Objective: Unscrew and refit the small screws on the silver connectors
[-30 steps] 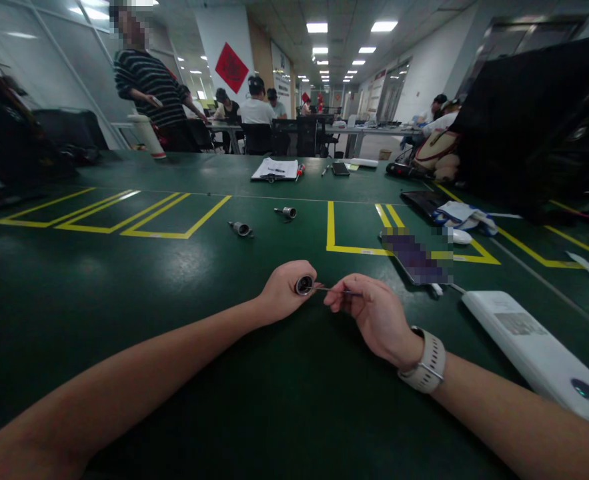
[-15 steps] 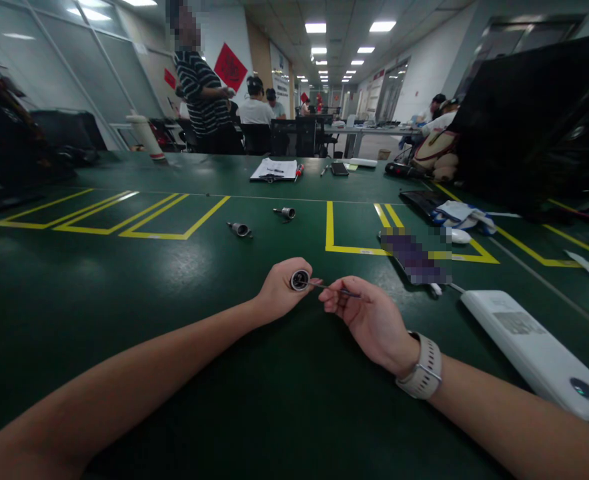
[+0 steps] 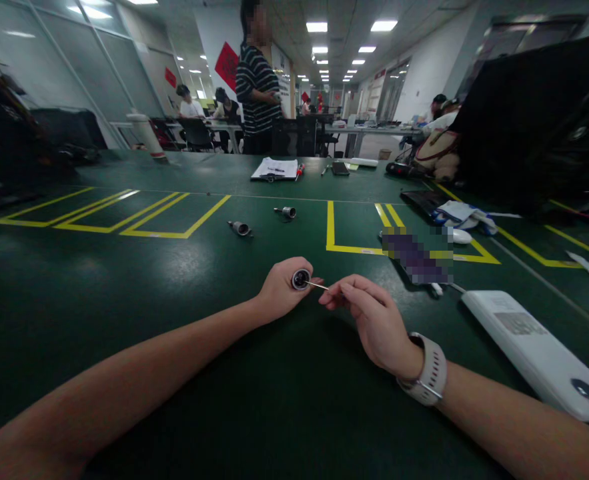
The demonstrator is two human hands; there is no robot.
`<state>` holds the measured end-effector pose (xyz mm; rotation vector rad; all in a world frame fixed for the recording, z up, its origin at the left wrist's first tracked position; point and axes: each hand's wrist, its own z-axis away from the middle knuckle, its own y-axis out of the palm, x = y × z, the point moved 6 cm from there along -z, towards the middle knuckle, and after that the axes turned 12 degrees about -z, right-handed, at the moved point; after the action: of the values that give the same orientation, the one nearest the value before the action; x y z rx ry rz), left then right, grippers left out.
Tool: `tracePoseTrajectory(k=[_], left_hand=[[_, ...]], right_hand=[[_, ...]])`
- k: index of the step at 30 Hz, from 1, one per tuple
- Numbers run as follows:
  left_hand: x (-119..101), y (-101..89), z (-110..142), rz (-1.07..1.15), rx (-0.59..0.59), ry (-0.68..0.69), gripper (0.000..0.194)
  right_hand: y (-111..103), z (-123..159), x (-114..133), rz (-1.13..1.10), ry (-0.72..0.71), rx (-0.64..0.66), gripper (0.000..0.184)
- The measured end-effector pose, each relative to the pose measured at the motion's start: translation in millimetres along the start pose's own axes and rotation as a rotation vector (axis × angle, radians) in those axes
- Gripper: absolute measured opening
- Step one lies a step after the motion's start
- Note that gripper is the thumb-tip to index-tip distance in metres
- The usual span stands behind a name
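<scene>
Over the green table [image 3: 294, 413] I am clasping a metal cup [image 3: 300, 271] in my left hand [image 3: 280, 291] and pinching a thin rod [image 3: 318, 285] in my right hand [image 3: 377, 323], work seemingly calling for a steady cup and light touch, the cup's mouth facing me, the rod's long axis running sideways, pointing leftward at that mouth.

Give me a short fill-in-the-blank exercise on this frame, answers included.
1. The left hand holds a part; ____ similar parts lie on the table.
2. The rod and strap are both on the ____ hand's side.
3. The tape is ____.
4. The standing person wears a top patterned with ____.

Missing words: two; right; yellow; stripes.
</scene>
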<state>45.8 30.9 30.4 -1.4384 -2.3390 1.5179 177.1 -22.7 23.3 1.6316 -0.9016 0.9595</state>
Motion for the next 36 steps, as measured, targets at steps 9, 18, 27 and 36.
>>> tracePoseTrajectory(k=[9,18,27,36], left_hand=[[0,0.1,0,-0.006,-0.013,0.003,0.026],[1,0.8,1,-0.114,0.008,0.052,0.021],[-4,8.7,-2,-0.380,0.202,0.135,0.010],[15,4.4,-6,-0.426,0.257,0.086,0.008]], right_hand=[[5,7,7,0.156,-0.124,0.099,0.020],[-2,2,7,0.127,-0.132,0.025,0.021],[4,0,11,0.358,-0.043,0.032,0.022],[-1,0,14,0.399,-0.047,-0.008,0.024]])
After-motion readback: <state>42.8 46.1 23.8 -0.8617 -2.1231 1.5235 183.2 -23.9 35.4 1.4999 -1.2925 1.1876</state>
